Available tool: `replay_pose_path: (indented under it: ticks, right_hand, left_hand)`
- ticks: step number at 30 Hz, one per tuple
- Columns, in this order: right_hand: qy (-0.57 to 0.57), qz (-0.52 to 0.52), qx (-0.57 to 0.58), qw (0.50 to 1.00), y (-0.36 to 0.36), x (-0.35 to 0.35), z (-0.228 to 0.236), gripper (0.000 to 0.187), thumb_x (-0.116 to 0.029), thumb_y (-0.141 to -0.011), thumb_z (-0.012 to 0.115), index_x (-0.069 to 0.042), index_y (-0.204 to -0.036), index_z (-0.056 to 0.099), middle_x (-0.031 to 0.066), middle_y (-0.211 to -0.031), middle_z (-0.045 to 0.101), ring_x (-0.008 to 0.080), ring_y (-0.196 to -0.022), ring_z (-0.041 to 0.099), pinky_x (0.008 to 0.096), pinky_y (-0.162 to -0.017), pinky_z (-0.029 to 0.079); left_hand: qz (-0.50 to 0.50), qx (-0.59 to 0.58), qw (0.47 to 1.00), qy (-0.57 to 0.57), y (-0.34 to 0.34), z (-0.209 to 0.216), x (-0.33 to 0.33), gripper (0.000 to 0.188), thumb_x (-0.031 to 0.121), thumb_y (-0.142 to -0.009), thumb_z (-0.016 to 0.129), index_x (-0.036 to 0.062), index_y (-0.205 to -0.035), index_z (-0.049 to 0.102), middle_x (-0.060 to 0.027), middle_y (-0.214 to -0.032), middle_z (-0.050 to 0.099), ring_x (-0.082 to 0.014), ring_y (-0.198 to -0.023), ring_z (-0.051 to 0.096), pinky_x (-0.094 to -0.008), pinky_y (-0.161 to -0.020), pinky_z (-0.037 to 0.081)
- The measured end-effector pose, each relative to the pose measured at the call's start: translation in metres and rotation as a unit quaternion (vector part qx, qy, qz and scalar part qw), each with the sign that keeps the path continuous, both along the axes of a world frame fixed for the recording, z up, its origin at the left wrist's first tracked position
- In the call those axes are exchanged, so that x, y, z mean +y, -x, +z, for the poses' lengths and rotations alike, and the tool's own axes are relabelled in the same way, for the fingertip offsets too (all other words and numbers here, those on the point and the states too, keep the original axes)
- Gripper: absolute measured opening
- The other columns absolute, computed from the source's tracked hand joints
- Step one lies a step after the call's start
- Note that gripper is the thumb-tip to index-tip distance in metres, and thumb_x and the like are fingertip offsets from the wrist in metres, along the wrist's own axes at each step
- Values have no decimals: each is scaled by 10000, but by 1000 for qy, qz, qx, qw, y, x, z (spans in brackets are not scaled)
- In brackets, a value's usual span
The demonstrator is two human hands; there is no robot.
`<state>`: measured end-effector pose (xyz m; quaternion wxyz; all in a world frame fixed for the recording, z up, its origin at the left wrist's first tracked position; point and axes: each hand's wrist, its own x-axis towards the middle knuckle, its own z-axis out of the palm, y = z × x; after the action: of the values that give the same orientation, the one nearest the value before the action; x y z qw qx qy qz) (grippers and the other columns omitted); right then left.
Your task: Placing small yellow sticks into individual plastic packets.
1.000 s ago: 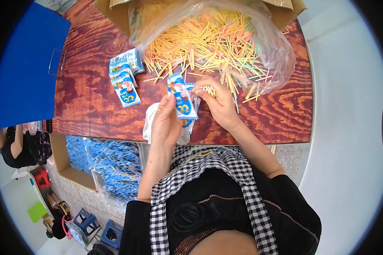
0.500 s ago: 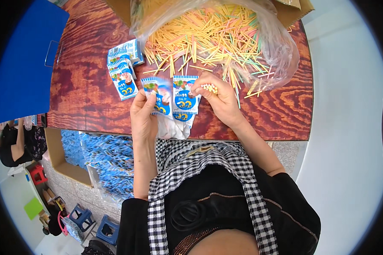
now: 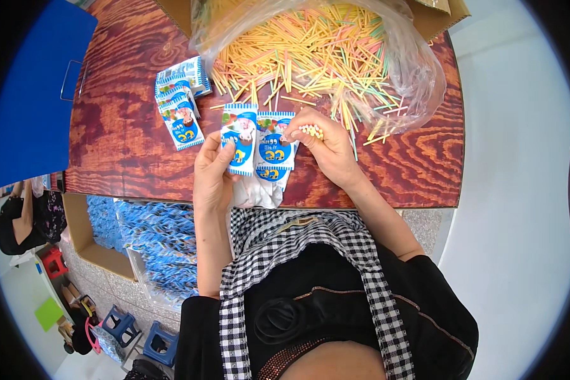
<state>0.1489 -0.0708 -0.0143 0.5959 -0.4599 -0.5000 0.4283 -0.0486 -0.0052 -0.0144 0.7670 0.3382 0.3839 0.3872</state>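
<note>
My left hand (image 3: 215,163) is closed on a blue-and-white printed packet (image 3: 240,139), held upright by its left edge with the thumb on its front. Beside it on the right, a second packet (image 3: 273,140) overlaps others of its kind, and a crumpled white piece (image 3: 257,192) sticks out below at the table edge. My right hand (image 3: 328,149) is closed around a bundle of short pastel sticks (image 3: 311,131), whose ends show at the curled fingers. Its thumb and fingertips meet the second packet's right edge; whether they grip it I cannot tell.
A fanned stack of like packets (image 3: 181,120) lies on the wood-grain table (image 3: 126,145). Behind, a clear plastic bag (image 3: 424,82) spills loose yellow, pink and green sticks (image 3: 297,47). Left are a blue panel (image 3: 38,88) and a carton (image 3: 101,259) near many blue packets (image 3: 161,244).
The packet in my left hand, blurred and tilted before, now stands straight and slightly further up, beside the second packet. My right hand has hardly moved.
</note>
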Motion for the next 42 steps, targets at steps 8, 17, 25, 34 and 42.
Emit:
replay_pose_path:
  ticks: [8,17,25,34,42]
  right_hand:
    - [-14,-9,-36,999,-4,1,-7,66,-20,-910,537,21,-917,588,77,-868,591,156,-832,578,269,-768,453]
    - [-16,-21,-28,999,-6,-1,-4,47,-15,-902,552,11,-929,579,60,-859,573,144,-813,551,259,-756,435]
    - [-5,-17,-5,1000,-9,-2,-4,45,-21,-903,554,8,-928,578,55,-856,566,143,-814,544,257,-757,431]
    - [-20,-22,-22,999,-7,-1,-5,35,-7,-890,563,9,-917,580,56,-852,571,145,-808,540,260,-748,428]
    - [-23,-24,-30,999,-7,-2,-5,39,5,-882,567,8,-918,582,58,-857,572,147,-808,541,262,-748,430]
  left_hand:
    - [8,90,995,-49,6,-8,-3,103,89,-904,599,-9,-893,630,-38,-797,657,-76,-678,592,-222,-626,480]
    - [-33,278,887,-367,-5,-9,-4,152,18,-905,548,-50,-1016,626,-56,-895,562,-128,-819,528,-245,-728,420]
    - [30,288,884,-366,-16,-2,-7,128,-27,-877,559,-53,-985,625,-48,-843,559,-89,-766,523,-210,-682,413]
    - [52,181,939,-286,-6,-14,-8,104,16,-906,569,-39,-981,617,2,-910,594,-44,-794,508,-190,-718,409]
    - [48,161,932,-321,-12,-7,-8,115,-31,-894,543,-49,-973,625,-60,-987,587,-103,-892,535,-217,-792,419]
